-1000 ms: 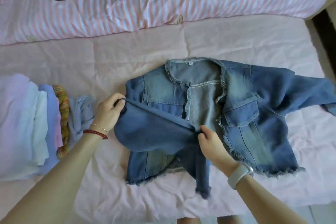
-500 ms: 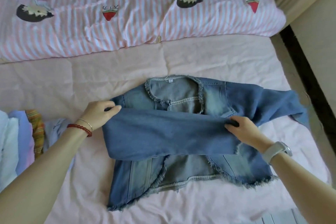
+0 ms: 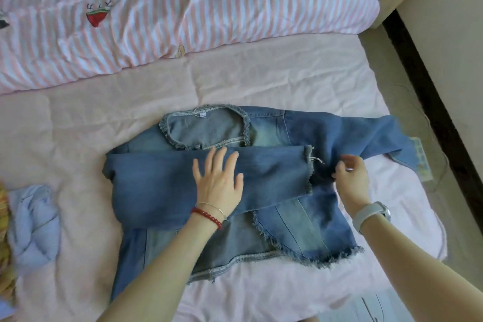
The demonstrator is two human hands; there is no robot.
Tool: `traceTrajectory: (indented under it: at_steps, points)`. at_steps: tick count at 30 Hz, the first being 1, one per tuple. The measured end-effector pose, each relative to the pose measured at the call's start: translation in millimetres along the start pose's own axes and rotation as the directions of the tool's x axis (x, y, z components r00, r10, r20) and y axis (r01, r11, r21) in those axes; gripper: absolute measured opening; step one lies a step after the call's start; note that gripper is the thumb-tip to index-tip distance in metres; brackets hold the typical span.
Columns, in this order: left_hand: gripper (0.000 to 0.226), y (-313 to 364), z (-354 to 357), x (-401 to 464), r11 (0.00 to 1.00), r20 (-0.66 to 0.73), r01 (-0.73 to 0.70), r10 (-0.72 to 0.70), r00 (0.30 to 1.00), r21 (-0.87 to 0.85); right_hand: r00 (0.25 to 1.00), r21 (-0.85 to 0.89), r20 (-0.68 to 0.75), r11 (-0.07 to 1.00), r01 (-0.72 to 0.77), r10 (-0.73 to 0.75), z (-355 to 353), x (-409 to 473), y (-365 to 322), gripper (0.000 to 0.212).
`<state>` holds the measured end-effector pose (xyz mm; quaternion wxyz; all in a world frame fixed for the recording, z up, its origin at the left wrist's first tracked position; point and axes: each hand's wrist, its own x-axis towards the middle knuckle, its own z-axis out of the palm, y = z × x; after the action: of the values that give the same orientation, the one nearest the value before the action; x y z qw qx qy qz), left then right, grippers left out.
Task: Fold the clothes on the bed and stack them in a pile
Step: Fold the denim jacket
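Head view, nearest first: my two bare forearms reach out over the bed point(image 3: 274, 81) and its pale pink sheet. My left hand point(image 3: 218, 181), with a red bead bracelet point(image 3: 206, 217) at the wrist, lies flat with straight, spread fingers point(image 3: 211, 159), pressing the denim jacket's point(image 3: 287, 227) left sleeve point(image 3: 156, 183), which is folded across the jacket's chest. My right hand point(image 3: 351, 180), a pale watch point(image 3: 371, 213) on its wrist, has its fingers curled just past the frayed cuff, over the dark denim; whether they pinch the cloth I cannot tell. The jacket lies open-fronted in the middle of the bed, collar away from me, its right sleeve stretched toward the bed's right edge. Left of it sits a crumpled light-blue garment point(image 3: 34, 225). Beyond lies a pink striped quilt point(image 3: 183, 13).
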<state>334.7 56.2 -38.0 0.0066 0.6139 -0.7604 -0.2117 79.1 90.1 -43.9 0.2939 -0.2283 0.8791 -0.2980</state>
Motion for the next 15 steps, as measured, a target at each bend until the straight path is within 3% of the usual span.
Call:
traceTrajectory:
  at_steps: [4,9,12,15]
  points:
    - [0.051,76.8,28.9,18.8,0.990,0.075,-0.126,0.130,0.989,-0.059,0.980,0.167,-0.013,0.966,-0.196,0.201,-38.9,44.4,26.0,0.030]
    - [0.052,160.1,54.7,63.2,0.964,0.090,-0.263,0.264,0.960,-0.027,0.912,0.453,0.103,0.797,-0.399,0.398,-76.2,115.3,50.4,0.024]
    - [0.053,198.2,70.4,90.9,0.934,0.110,-0.350,0.342,0.933,0.068,0.824,0.688,0.235,0.511,-0.516,0.515,-90.4,152.9,50.2,0.019]
    - [0.055,227.5,87.8,106.8,0.892,0.166,-0.433,0.410,0.897,0.134,0.716,0.827,0.448,0.055,-0.559,0.536,-103.9,187.2,41.5,0.038]
